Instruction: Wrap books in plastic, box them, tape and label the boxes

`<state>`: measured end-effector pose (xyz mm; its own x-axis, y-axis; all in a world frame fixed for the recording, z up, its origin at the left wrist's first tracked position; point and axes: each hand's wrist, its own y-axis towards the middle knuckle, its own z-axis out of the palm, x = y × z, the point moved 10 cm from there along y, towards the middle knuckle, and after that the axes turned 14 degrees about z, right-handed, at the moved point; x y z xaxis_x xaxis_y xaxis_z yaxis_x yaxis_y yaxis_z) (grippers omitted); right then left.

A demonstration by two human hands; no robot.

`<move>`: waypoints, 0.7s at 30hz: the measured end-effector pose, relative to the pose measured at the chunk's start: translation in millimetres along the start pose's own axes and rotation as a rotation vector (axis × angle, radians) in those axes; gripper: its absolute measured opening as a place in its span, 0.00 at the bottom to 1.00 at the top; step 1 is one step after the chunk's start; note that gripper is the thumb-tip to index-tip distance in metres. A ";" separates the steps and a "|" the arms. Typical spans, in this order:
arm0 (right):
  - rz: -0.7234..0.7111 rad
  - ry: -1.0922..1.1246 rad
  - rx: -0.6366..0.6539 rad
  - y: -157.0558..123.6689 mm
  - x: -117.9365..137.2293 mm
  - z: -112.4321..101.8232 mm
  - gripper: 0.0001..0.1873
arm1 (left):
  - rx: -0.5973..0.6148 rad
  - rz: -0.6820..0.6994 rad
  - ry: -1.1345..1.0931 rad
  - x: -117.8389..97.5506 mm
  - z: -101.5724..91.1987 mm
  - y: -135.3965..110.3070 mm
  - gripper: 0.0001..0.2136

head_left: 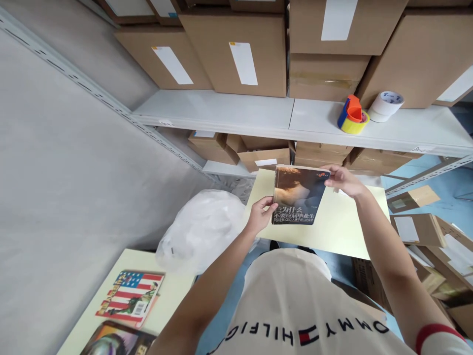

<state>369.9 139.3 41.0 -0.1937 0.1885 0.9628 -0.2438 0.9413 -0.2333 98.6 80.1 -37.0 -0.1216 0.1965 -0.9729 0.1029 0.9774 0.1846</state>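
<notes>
A dark paperback book point(299, 195) with white Chinese lettering is held in front of me, its cover facing up toward the camera. My left hand point(261, 213) pinches its lower left edge, thumb on the cover. At the upper right corner my right hand point(343, 180) grips it between thumb and fingers. Beneath the book lies a pale yellow tabletop point(343, 227); whether the book touches it I cannot tell.
On the shelf point(240, 111) ahead stand cardboard boxes point(240, 54), a tape dispenser point(354, 116) and a white tape roll point(386, 105). A white plastic bag point(207, 229) sits left. A flag-covered book point(131, 296) lies on another table point(177, 291). Cartons point(417, 229) are piled right.
</notes>
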 end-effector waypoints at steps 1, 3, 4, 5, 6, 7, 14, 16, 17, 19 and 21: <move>0.026 0.119 0.019 -3.3 -14.3 0.2 0.33 | -0.003 -0.027 -0.023 2.4 2.0 -1.4 0.14; 0.072 0.281 0.023 -12.1 -47.2 8.2 0.37 | -0.020 -0.119 -0.094 11.9 7.5 -7.0 0.16; 0.103 0.318 0.025 -17.8 -65.6 16.5 0.37 | -0.038 -0.172 -0.132 17.7 10.1 -10.8 0.18; 0.135 0.339 0.022 -24.3 -84.1 25.7 0.38 | -0.061 -0.219 -0.163 23.4 12.5 -14.9 0.19; 0.165 0.350 0.023 -31.6 -101.4 35.6 0.40 | -0.086 -0.257 -0.182 28.3 14.3 -18.7 0.20; 0.185 0.366 0.016 -39.3 -116.6 43.8 0.41 | -0.109 -0.284 -0.189 32.4 15.7 -22.0 0.20; 0.254 0.482 -0.008 -72.6 -165.0 59.7 0.37 | -0.151 -0.409 -0.154 51.1 24.7 -36.8 0.22; 0.288 0.511 -0.013 -73.3 -171.2 55.0 0.36 | -0.129 -0.415 -0.133 51.7 28.7 -38.1 0.23; 0.305 0.524 -0.025 -73.3 -174.6 51.8 0.36 | -0.114 -0.413 -0.124 51.4 31.4 -38.6 0.23; 0.333 0.548 -0.070 -74.1 -182.0 44.0 0.35 | -0.074 -0.410 -0.106 51.0 37.8 -40.5 0.23; 0.369 0.568 -0.121 -76.7 -190.9 38.2 0.33 | -0.012 -0.387 -0.077 50.3 45.8 -43.2 0.22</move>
<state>389.3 20.4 -130.1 0.2929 0.5891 0.7531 -0.1436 0.8059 -0.5744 133.3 44.2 -100.3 -0.0745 -0.1924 -0.9785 0.0521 0.9791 -0.1965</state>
